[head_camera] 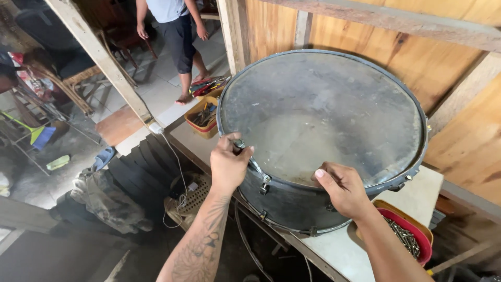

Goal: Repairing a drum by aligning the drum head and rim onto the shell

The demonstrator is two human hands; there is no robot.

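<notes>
A large dark drum [323,115] with a worn grey skin lies flat on a pale workbench [344,245]. My left hand [228,164] is closed on a small metal tool [250,159] set against the drum's near rim, by a tension lug. On the rim to the right rests my right hand [342,188], thumb pressed on the edge of the skin, fingers curled down the shell.
A red and yellow tray of screws [409,237] sits at the bench's right end. Yellow trays of tools [203,112] stand behind the drum's left side. Plywood walls rise behind. A person [175,31] stands on the tiled floor beyond; a white cable [177,172] hangs off the bench.
</notes>
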